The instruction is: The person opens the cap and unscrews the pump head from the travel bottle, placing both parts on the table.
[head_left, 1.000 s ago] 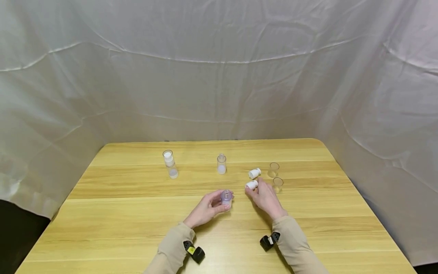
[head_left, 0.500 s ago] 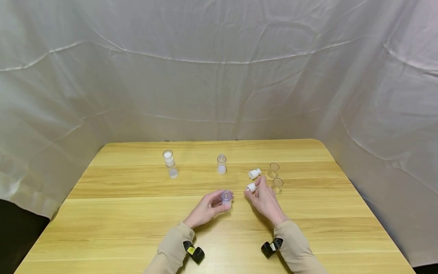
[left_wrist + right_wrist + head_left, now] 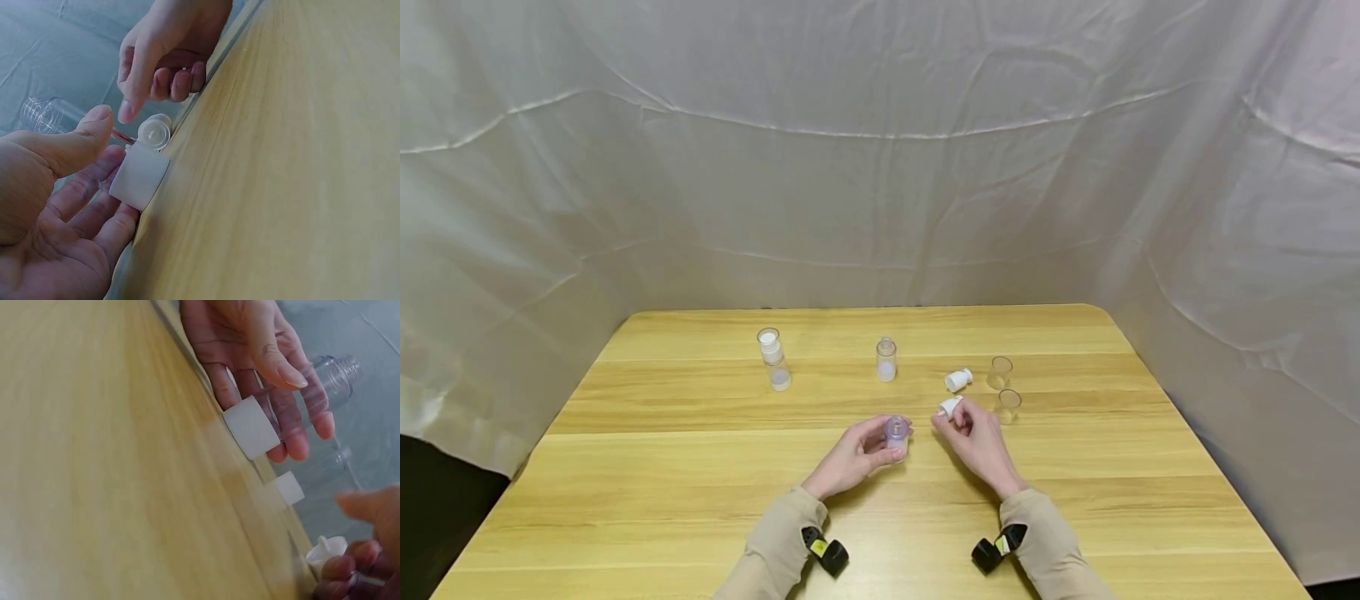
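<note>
My left hand (image 3: 857,456) holds a small clear bottle (image 3: 897,442) upright. Its threaded neck (image 3: 349,365) is uncapped, and a white base (image 3: 140,176) fills its lower part. My right hand (image 3: 981,442) is low over the table beside a white pump top (image 3: 950,406), which lies on its side with its hollow end facing left. In the right wrist view, the curled fingers (image 3: 340,567) overlap a white pump top (image 3: 326,552), while the thumb is stretched out apart from it. Another white pump top (image 3: 958,380) lies just behind.
Two clear overcaps (image 3: 999,373) (image 3: 1008,407) stand at the right of the pump tops. Further back, another uncapped clear bottle (image 3: 886,361) stands mid-table. A bottle with a white top under a clear overcap (image 3: 773,360) stands at the back left. Grey cloth (image 3: 880,183) surrounds the wooden table (image 3: 647,492).
My right hand has drawn slightly back, its index finger curling in. The nearer pump top has shifted a little to the left. My left hand and its bottle stay put.
</note>
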`<state>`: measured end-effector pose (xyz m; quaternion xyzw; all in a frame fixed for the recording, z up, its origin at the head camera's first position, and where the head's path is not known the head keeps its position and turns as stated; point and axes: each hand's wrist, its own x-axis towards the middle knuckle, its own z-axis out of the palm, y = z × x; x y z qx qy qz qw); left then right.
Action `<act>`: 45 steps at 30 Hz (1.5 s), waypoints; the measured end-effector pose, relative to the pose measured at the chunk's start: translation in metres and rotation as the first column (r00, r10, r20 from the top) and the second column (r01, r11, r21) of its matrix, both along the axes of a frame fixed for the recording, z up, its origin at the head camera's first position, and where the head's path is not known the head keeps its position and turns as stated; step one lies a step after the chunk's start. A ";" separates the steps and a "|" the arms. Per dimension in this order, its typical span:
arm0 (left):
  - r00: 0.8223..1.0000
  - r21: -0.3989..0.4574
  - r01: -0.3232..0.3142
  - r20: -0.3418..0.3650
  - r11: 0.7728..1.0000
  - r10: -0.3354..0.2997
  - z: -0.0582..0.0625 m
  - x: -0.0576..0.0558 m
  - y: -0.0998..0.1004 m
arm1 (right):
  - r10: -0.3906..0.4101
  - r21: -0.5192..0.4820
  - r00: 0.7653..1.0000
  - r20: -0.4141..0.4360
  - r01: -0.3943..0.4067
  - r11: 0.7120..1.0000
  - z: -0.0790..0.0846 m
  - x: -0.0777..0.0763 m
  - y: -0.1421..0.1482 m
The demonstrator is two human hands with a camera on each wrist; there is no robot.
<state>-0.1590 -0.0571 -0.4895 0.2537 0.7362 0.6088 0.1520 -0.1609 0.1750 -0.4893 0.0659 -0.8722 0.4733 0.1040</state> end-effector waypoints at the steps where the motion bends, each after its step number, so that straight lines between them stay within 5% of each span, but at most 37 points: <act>1: 1.000 -0.003 -0.001 -0.001 1.000 0.001 0.000 0.000 0.000 | 0.007 -0.032 1.000 0.003 -0.007 0.999 -0.002 0.000 0.000; 6: 1.000 -0.013 -0.011 -0.004 1.000 0.011 0.001 0.000 0.000 | 0.059 -0.172 0.998 -0.009 -0.059 0.983 -0.007 0.002 0.001; 14: 0.999 -0.034 -0.041 -0.018 0.999 0.040 0.005 -0.001 0.002 | 0.093 -0.231 0.995 -0.047 -0.101 0.968 -0.011 0.003 0.000; 24: 0.978 -0.073 -0.205 -0.054 0.976 0.202 0.010 -0.023 0.005 | 0.102 -0.215 0.994 -0.039 -0.108 0.971 -0.015 0.002 0.002; 32: 0.942 -0.088 -0.332 -0.087 0.939 0.325 0.013 -0.043 0.008 | 0.109 -0.199 0.994 -0.022 -0.112 0.974 0.022 0.019 -0.007; 45: 0.844 -0.167 -0.523 -0.241 0.836 0.480 0.018 -0.056 0.014 | 0.115 -0.188 0.993 -0.012 -0.116 0.975 0.025 0.020 -0.008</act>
